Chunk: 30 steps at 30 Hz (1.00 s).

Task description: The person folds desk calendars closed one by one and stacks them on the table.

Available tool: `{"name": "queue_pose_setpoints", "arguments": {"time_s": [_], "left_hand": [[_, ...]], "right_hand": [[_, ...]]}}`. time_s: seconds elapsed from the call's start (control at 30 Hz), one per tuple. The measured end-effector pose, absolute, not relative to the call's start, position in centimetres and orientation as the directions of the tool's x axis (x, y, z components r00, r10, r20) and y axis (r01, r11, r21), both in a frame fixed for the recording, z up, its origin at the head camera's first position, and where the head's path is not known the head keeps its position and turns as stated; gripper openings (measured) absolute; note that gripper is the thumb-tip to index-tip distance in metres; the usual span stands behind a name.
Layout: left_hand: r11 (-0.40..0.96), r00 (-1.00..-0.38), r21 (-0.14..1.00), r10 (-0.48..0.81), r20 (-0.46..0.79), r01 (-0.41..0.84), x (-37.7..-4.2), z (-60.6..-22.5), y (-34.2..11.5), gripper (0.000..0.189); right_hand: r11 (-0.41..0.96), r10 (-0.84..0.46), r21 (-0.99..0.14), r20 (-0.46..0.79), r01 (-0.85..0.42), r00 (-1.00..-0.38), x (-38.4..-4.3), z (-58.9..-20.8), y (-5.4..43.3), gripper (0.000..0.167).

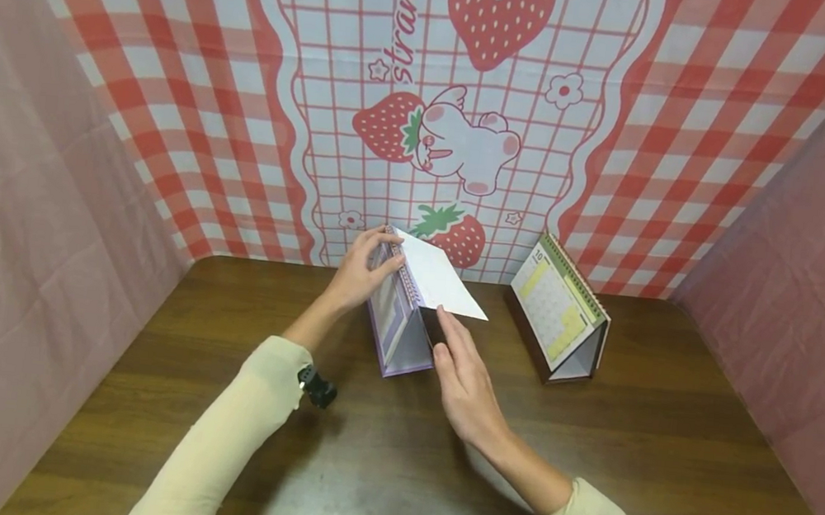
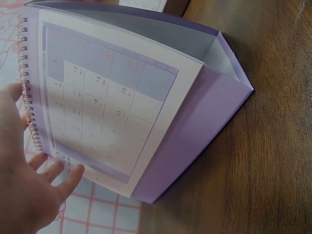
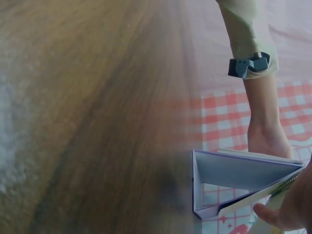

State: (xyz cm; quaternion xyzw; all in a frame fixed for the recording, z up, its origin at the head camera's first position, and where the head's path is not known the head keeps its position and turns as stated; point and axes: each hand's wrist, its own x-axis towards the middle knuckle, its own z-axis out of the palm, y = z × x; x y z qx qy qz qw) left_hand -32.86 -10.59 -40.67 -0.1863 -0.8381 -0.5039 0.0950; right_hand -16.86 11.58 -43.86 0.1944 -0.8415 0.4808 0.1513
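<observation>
Purple card and white paper, and the desk calendar (image 1: 390, 313) stands tented on the brown table (image 1: 377, 470), left of the green-topped calendar (image 1: 557, 309). The left hand (image 1: 362, 273) is at the ridge, fingers spread and loosely bent over the coil (image 2: 22, 53) and front sheet (image 2: 107, 102); whether it truly pinches, I cannot tell. The right hand (image 1: 464, 378), fingers straight, thumb apart and no firm hold showing, touches the near edge of 1 raised page (image 1: 440, 277), blank on top. Here's the danger, as I judge it: a sideways pull on that page could tear its holes at the coil, and fingers lying across the rings could snag the paper and crease it. Push too hard from the right with a slack left hand, and the whole stand might skid or tip! Now the lettering: the front sheet carries 02, with dates such as 5, 12, 19 and 26 legible; the finer print is blurred. The other calendar shows 10. The strawberry cloth (image 1: 470, 122) behind reads "strawb", cut off by the frame. No brand is readable.
</observation>
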Motion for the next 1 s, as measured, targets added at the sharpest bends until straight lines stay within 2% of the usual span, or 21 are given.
{"name": "queue_pose_setpoints", "arguments": {"time_s": [0.77,1.0], "left_hand": [[0.445,-0.902,0.785,0.240,0.360,0.432,-33.2,-40.4,-11.0,0.047],[0.355,-0.880,0.808,0.255,0.400,0.470,-34.5,-40.5,-11.4,0.058]], "right_hand": [[0.435,-0.203,-0.729,0.492,-0.528,-0.847,-17.4,-42.4,11.4,0.054],[0.436,-0.205,-0.710,0.520,-0.553,-0.829,-17.5,-41.9,11.3,0.053]]}}
